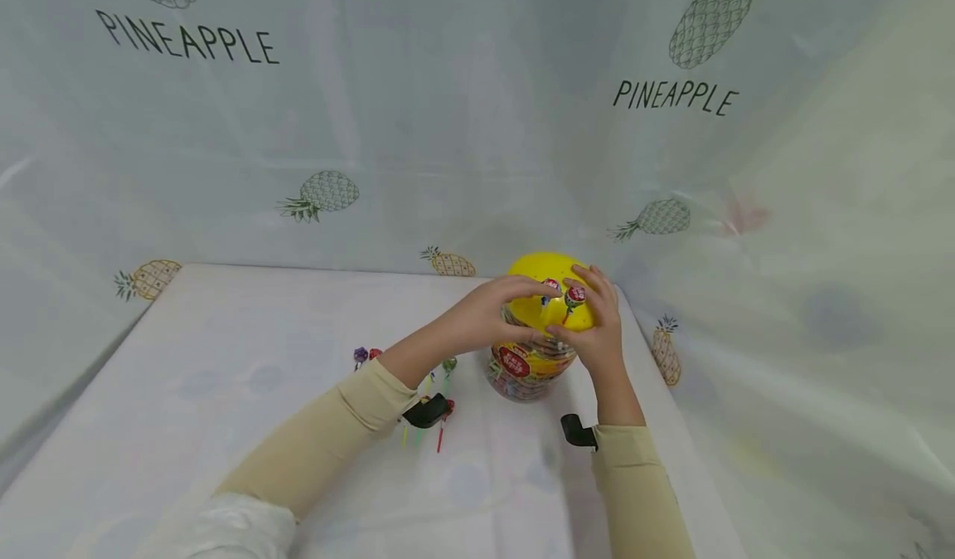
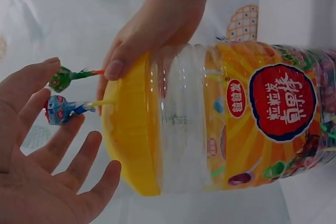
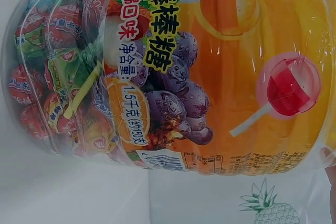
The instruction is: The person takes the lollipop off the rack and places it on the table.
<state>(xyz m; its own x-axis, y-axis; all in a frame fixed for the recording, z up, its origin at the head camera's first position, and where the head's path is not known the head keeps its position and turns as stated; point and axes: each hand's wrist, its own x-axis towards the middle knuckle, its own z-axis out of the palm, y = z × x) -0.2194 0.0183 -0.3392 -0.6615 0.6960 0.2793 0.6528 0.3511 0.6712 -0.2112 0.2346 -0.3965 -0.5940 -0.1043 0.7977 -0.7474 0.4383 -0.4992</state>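
A clear plastic jar [image 1: 522,381] of wrapped lollipops has an orange label and a yellow lid [image 2: 131,140]. Two lollipops stand at the lid's top: a blue-wrapped lollipop [image 2: 58,109] on a yellow stick and a green-wrapped lollipop [image 2: 62,78] on a red stick. My left hand [image 1: 496,314] is spread beside the two candy heads, its fingers extended and apart. From the other side, my right hand [image 1: 600,331] grips the lid, with the thumb over its edge. The right wrist view shows the jar's label [image 3: 210,77] and the candies inside, but hardly any of the hand.
Several loose lollipops [image 1: 449,365] lie on the white table [image 1: 298,327] left of the jar, partly hidden by my left forearm. A pineapple-printed curtain [image 1: 477,111] hangs behind the table and along its right side.
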